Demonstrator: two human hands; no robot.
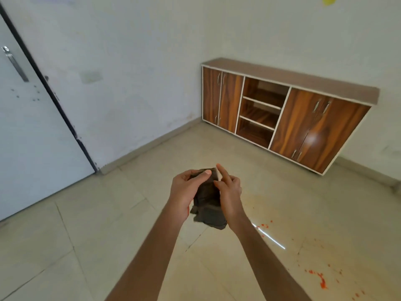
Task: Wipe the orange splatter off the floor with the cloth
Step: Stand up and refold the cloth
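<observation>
cloth (pixel 208 205) held between both hands (pixel 184 192), orange splatter (pixel 321 281) lower right on floor (pixel 86 224)

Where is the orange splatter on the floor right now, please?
In the head view, the splatter lies on the floor at lower right, beyond the right hand, well short of the cabinet.

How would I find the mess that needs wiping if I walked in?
Start at the long wooden cabinet against the far wall, then look down the pale tiled floor toward the person. The orange splatter is scattered to the right of their right arm, the only bright marks on the tiles.
</observation>
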